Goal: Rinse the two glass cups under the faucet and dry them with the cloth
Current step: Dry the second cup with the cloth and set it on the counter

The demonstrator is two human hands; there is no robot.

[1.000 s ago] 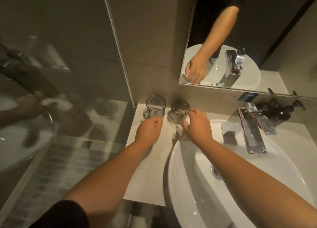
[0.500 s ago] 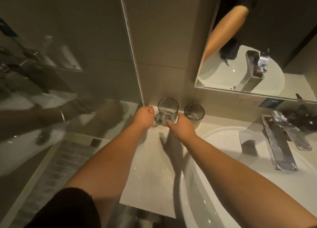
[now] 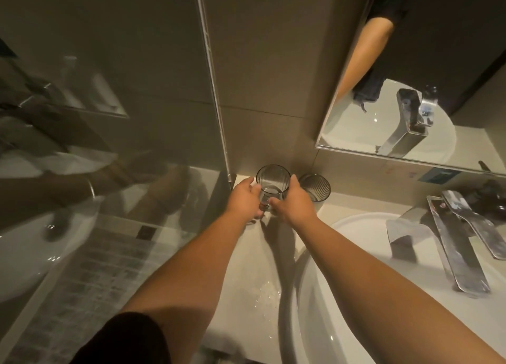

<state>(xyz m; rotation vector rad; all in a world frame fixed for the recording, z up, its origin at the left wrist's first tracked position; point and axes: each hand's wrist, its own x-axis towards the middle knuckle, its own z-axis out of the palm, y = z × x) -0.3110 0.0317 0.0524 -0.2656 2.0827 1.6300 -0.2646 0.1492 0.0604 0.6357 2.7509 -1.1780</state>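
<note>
Glass is now under both of your hands: the left glass cup (image 3: 273, 182) is gripped from either side, where 0.5 s ago only your right fingertips touched its lower wall and your left fist sat beside it, and 1.0 s ago your right hand was on the other cup. Your left hand (image 3: 244, 199) curls against the cup's left wall; your right hand (image 3: 292, 202) wraps its right wall with the thumb low at the front. Whether the base has left the counter (image 3: 241, 276) cannot be determined.

Judgement: pickup of cup 1 is in progress; rinsing and drying have not started.

Location: the cup is at the back of the counter near the wall, left of the basin (image 3: 315, 295). The right glass cup (image 3: 315, 190) stands just beside it, untouched. The faucet (image 3: 449, 240) is well apart to the right. No cloth is identifiable apart from a dark item seen in the mirror (image 3: 410, 95).

Orientation: both cups stand upright, long axis vertical, mouths pointing up.
</note>
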